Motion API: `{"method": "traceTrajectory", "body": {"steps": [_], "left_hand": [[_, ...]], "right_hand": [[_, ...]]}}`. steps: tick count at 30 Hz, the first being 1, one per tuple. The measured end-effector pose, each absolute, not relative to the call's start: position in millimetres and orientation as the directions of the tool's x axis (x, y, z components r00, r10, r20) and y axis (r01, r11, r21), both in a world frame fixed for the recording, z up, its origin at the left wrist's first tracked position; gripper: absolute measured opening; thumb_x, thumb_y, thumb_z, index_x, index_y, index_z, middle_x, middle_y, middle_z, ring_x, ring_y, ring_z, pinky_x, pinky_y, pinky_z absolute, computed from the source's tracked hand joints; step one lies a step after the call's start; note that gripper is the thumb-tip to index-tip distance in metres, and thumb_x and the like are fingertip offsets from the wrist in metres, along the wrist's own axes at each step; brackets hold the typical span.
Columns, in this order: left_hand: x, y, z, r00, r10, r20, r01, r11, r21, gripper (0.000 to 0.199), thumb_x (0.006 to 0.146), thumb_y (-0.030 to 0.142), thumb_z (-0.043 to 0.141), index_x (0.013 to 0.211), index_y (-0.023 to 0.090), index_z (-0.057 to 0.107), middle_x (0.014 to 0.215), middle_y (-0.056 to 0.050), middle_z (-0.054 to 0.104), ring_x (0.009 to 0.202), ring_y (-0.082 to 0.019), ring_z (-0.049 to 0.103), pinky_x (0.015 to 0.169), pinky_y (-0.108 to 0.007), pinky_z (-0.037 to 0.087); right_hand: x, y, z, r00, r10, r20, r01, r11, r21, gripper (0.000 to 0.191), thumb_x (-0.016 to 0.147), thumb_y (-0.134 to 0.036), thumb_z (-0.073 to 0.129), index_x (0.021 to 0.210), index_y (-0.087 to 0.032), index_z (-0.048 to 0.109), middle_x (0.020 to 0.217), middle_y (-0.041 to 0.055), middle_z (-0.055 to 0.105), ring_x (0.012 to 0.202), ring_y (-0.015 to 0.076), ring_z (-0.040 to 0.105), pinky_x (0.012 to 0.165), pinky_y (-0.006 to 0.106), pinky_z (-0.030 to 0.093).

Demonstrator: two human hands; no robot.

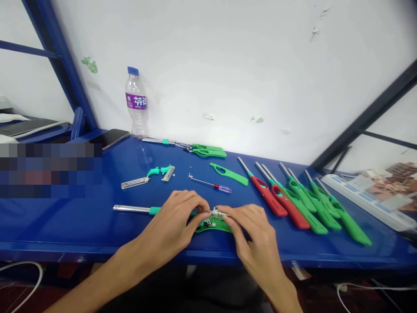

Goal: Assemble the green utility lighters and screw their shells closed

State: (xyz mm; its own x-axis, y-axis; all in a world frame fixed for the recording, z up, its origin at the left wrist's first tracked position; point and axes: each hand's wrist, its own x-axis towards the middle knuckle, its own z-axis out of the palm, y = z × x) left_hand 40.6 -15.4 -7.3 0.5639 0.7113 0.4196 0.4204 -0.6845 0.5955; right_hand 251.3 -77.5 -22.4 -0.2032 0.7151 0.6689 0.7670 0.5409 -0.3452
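At the table's front edge lies an opened lighter with a green half shell (218,224) and a silver tube (132,209) pointing left. My left hand (177,217) pinches at its inner parts from the left, over the teal collar. From the right, my right hand (252,226) closes its thumb and fingers on a small clear and metal part (216,212) that meets the left fingertips. Thin wires show in the shell below. Behind the hands are a screwdriver (223,188), a loose green shell half (230,174), clear fuel tanks (135,183) and teal triggers (153,171).
Red and green lighters (289,206) lie in a row at the right, beside a white power strip (368,202). Along the wall are another opened lighter (208,151), a plastic bottle (136,104) and a phone (109,138). The blue table (65,226) ends just before my forearms.
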Motion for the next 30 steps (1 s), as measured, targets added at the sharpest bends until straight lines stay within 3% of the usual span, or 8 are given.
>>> {"method": "traceTrajectory", "body": {"steps": [14,21,26,30], "left_hand": [[38.7,-12.3,-12.4,0.567,0.692,0.447,0.471,-0.717,0.514,0.016,0.106,0.018,0.055,0.1,0.023,0.069,0.098,0.002,0.073,0.093,-0.018,0.064,0.089,-0.037,0.041],[-6.0,10.0,0.0,0.622,0.677,0.394,0.571,-0.736,0.364,0.026,0.107,0.026,0.048,0.111,0.026,0.073,0.112,-0.002,0.074,0.105,-0.023,0.067,0.098,-0.038,0.047],[-37.0,20.6,5.4,0.668,0.689,0.282,0.572,-0.717,0.398,0.019,0.102,0.037,0.061,0.114,0.035,0.075,0.112,0.001,0.076,0.104,-0.021,0.069,0.094,-0.031,0.051],[-34.2,18.3,8.7,0.68,0.685,0.261,0.567,-0.717,0.405,0.016,0.102,0.034,0.062,0.11,0.036,0.075,0.11,0.004,0.076,0.102,-0.019,0.07,0.089,-0.029,0.05]], "right_hand": [[251.8,-76.7,-24.5,-0.18,0.743,0.645,0.783,0.505,-0.363,0.025,0.107,-0.013,0.054,0.121,-0.028,0.069,0.104,0.0002,0.075,0.095,0.0208,0.064,0.088,0.038,0.042],[254.0,-76.2,-24.3,-0.134,0.806,0.576,0.774,0.448,-0.446,0.022,0.107,-0.022,0.057,0.125,-0.031,0.067,0.106,-0.0004,0.073,0.099,0.0221,0.063,0.092,0.037,0.042],[255.2,-75.1,-27.6,-0.125,0.801,0.586,0.78,0.444,-0.441,0.019,0.104,-0.024,0.064,0.121,-0.031,0.068,0.1,-0.0011,0.073,0.095,0.0228,0.063,0.088,0.036,0.044],[256.6,-74.8,-29.9,-0.135,0.794,0.592,0.778,0.455,-0.432,0.018,0.104,-0.023,0.065,0.119,-0.032,0.068,0.1,-0.0017,0.074,0.092,0.0223,0.064,0.087,0.036,0.044]]}}
